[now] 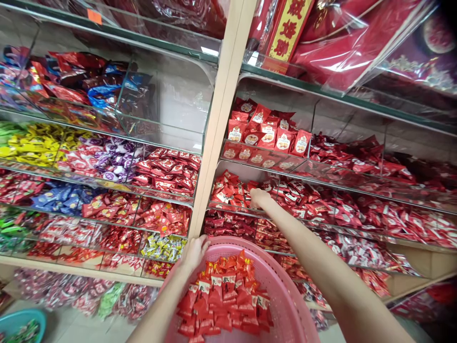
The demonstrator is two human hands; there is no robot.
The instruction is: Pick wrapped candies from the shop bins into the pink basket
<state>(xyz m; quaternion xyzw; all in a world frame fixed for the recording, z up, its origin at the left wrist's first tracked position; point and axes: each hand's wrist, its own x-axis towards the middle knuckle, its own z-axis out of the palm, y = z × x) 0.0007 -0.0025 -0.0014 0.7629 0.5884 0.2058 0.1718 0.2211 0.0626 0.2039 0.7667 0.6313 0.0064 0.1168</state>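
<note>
My left hand (194, 251) grips the rim of a pink plastic basket (282, 278), its fingers curled over the left edge. Inside the basket lie many red-wrapped candies (228, 300) with white labels and dark print. My right hand (260, 198) is stretched out to a shelf compartment of small red-wrapped candies (228, 190). Its fingers are closed, and a red candy packet (253, 185) shows at the fingertips; the rest of what it holds is hidden.
A wooden upright (214, 124) divides the shelves. On its left are bins of yellow candies (32, 145), blue candies (66, 199) and purple candies (116, 159). Clear-fronted bins of red packets (267, 136) sit above my right hand. A teal basin (23, 324) stands on the floor at lower left.
</note>
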